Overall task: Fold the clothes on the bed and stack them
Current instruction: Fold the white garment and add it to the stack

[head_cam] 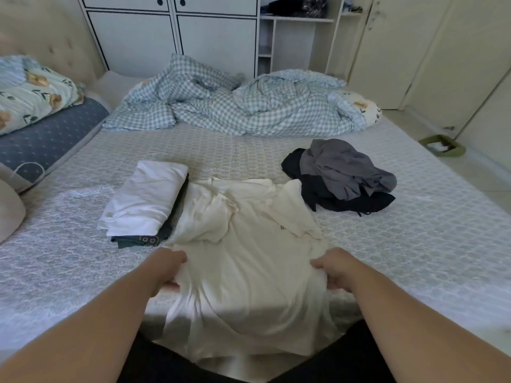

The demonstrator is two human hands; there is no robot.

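Cream T-shirt (pixel 249 244), spread on the bed (pixel 414 244), long axis running away from the person, hem overhanging the near edge; left hand (pixel 171 269) and right hand (pixel 333 269) each pinch a side, equally near.

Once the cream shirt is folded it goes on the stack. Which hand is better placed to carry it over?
Probably the left. The left hand grips the cream shirt on the side next to the folded stack. The right hand has its grip on the far side, nearer the unfolded dark pile.
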